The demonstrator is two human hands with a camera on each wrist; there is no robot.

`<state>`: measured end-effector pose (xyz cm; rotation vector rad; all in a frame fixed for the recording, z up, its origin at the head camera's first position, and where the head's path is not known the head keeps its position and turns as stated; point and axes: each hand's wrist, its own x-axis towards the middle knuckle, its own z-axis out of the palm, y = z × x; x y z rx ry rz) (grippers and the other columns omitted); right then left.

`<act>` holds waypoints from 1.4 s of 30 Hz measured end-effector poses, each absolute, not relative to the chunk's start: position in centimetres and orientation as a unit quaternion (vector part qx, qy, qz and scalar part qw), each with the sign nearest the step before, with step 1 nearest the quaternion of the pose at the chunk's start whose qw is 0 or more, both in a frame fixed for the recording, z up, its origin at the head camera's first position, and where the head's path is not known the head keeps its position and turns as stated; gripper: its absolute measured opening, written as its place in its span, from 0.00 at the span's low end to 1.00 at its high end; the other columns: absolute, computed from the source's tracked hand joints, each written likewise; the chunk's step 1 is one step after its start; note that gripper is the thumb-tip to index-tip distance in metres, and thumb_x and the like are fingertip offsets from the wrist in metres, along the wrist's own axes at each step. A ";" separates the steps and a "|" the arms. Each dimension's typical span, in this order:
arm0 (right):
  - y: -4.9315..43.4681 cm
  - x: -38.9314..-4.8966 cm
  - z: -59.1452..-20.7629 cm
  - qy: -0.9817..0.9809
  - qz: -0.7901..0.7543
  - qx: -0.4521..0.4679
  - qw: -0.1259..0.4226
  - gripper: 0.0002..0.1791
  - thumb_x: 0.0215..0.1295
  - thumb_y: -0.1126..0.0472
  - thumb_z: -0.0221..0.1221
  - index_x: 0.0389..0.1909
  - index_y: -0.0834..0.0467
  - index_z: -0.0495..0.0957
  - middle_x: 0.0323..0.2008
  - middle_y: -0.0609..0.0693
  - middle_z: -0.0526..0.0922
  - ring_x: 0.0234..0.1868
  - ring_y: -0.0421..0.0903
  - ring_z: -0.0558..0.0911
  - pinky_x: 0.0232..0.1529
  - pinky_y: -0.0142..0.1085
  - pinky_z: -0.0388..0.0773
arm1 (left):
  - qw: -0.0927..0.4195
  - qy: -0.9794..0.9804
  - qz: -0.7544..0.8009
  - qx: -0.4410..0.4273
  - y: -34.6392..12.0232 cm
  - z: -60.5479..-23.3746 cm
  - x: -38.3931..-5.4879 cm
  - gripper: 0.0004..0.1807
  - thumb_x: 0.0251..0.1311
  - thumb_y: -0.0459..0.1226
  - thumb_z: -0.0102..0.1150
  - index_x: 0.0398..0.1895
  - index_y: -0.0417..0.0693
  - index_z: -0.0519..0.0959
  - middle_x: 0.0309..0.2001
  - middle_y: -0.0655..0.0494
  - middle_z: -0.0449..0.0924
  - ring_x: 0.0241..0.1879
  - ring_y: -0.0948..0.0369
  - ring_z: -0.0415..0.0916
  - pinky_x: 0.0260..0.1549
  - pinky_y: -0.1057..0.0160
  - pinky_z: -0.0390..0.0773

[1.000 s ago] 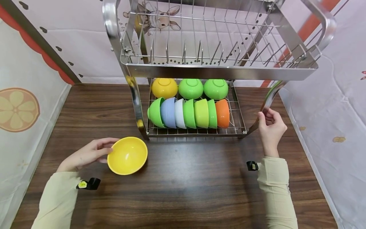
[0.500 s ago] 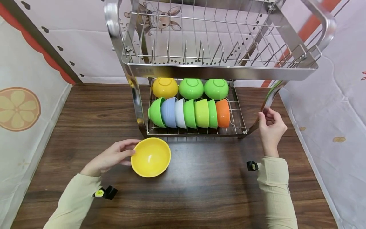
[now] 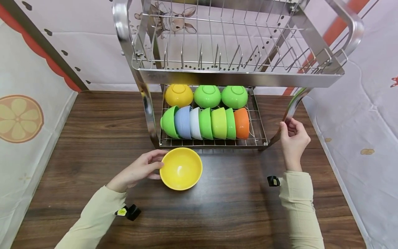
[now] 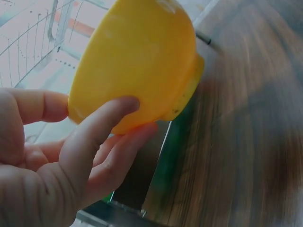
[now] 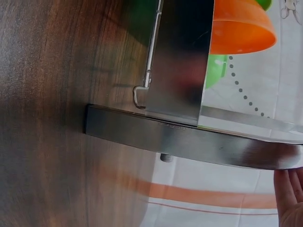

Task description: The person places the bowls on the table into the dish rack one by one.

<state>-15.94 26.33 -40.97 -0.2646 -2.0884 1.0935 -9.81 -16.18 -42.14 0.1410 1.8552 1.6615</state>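
A yellow bowl [image 3: 181, 169] is held by its left side in my left hand [image 3: 140, 171], open side up, in front of the rack. In the left wrist view the thumb [image 4: 102, 125] presses the outside of the bowl [image 4: 142, 56], with other fingers at its rim and beneath it. My right hand [image 3: 294, 141] pinches the right front leg of the metal dish rack [image 3: 242, 79]. Only some fingertips [image 5: 285, 189] of that hand show in the right wrist view, against the leg [image 5: 189, 144].
On the lower shelf, a front row of nested bowls lies sideways: green, blue, white, lime and an orange bowl [image 3: 242, 123] at the right end. Behind them sit an upturned yellow bowl [image 3: 179, 96] and two green ones. The upper wire shelf [image 3: 217, 41] overhangs them.
My left hand has carried the yellow bowl to the right across the front of the rack. The right hand stays on the rack's leg.
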 end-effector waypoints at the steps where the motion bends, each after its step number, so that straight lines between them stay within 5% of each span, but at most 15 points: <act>1: 26.3 -15.9 -40.9 -0.821 0.419 -0.099 0.374 0.15 0.55 0.66 0.60 0.41 0.73 0.77 0.30 0.56 0.81 0.27 0.24 0.73 0.30 0.14 0.68 | 0.318 0.704 0.633 0.053 -15.9 -42.2 -9.9 0.27 0.62 0.30 0.46 0.63 0.32 0.56 0.54 0.31 0.65 0.42 0.56 0.76 0.36 0.56 0.79; 4: 26.2 -15.6 -40.8 -0.846 0.376 -0.073 0.370 0.14 0.56 0.66 0.59 0.42 0.71 0.77 0.32 0.62 0.81 0.31 0.35 0.78 0.33 0.17 0.70 | 0.314 0.701 0.638 0.051 -15.3 -42.2 -10.0 0.26 0.63 0.30 0.46 0.63 0.32 0.56 0.54 0.31 0.66 0.42 0.57 0.76 0.36 0.56 0.79; 8: 25.8 -15.0 -40.6 -0.860 0.321 -0.025 0.396 0.18 0.53 0.69 0.58 0.46 0.71 0.74 0.39 0.65 0.79 0.40 0.57 0.77 0.44 0.39 0.73 | 0.313 0.694 0.647 0.052 -14.4 -42.2 -10.1 0.26 0.63 0.30 0.45 0.63 0.31 0.56 0.55 0.31 0.65 0.44 0.57 0.75 0.37 0.55 0.78; 11: 24.7 -14.0 -40.0 -0.851 0.311 0.030 0.423 0.21 0.51 0.69 0.59 0.49 0.71 0.73 0.45 0.67 0.76 0.47 0.61 0.73 0.50 0.49 0.68 | 0.313 0.690 0.651 0.052 -13.9 -42.2 -10.2 0.26 0.63 0.30 0.45 0.63 0.30 0.56 0.55 0.30 0.65 0.43 0.57 0.75 0.37 0.55 0.79; 16: 21.3 -12.0 -38.8 -0.829 0.321 0.201 0.411 0.19 0.53 0.67 0.57 0.47 0.71 0.74 0.46 0.67 0.76 0.48 0.62 0.74 0.57 0.41 0.67 | 0.308 0.680 0.664 0.046 -13.0 -42.6 -10.3 0.26 0.62 0.29 0.44 0.63 0.30 0.55 0.55 0.29 0.64 0.42 0.57 0.75 0.37 0.54 0.78; 21: 17.8 -9.9 -38.7 -0.812 0.300 0.391 0.312 0.18 0.62 0.61 0.52 0.45 0.73 0.74 0.45 0.65 0.77 0.47 0.59 0.75 0.57 0.39 0.67 | 0.301 0.672 0.675 0.039 -12.1 -43.0 -10.3 0.26 0.61 0.28 0.43 0.62 0.31 0.56 0.56 0.29 0.63 0.42 0.58 0.76 0.38 0.50 0.77; 24: 16.1 -8.8 -39.1 -0.806 0.269 0.460 0.258 0.18 0.59 0.61 0.55 0.46 0.71 0.75 0.46 0.62 0.78 0.48 0.55 0.76 0.56 0.41 0.68 | 0.297 0.669 0.680 0.031 -11.7 -43.0 -10.3 0.25 0.61 0.27 0.43 0.62 0.31 0.56 0.56 0.29 0.63 0.41 0.58 0.76 0.38 0.50 0.77; 28: 14.5 -7.7 -39.8 -0.804 0.228 0.507 0.212 0.22 0.51 0.62 0.61 0.47 0.68 0.76 0.46 0.58 0.79 0.49 0.51 0.77 0.54 0.43 0.71 | 0.293 0.668 0.684 0.025 -11.2 -42.9 -10.3 0.25 0.61 0.28 0.43 0.63 0.32 0.56 0.56 0.30 0.63 0.42 0.57 0.76 0.38 0.51 0.77; 33: 13.3 -6.9 -40.8 -0.807 0.176 0.532 0.185 0.19 0.55 0.58 0.61 0.46 0.64 0.77 0.44 0.54 0.80 0.47 0.48 0.78 0.52 0.42 0.72 | 0.289 0.670 0.684 0.025 -10.7 -42.7 -10.4 0.25 0.61 0.28 0.43 0.62 0.33 0.57 0.55 0.31 0.64 0.42 0.57 0.76 0.38 0.52 0.77; 42: 12.7 -6.7 -41.3 -0.813 0.137 0.531 0.194 0.07 0.54 0.64 0.60 0.35 0.58 0.79 0.31 0.46 0.80 0.34 0.42 0.79 0.44 0.34 0.75 | 0.285 0.672 0.683 0.036 -10.2 -42.3 -10.4 0.25 0.61 0.28 0.44 0.62 0.32 0.56 0.55 0.30 0.64 0.43 0.55 0.76 0.37 0.51 0.77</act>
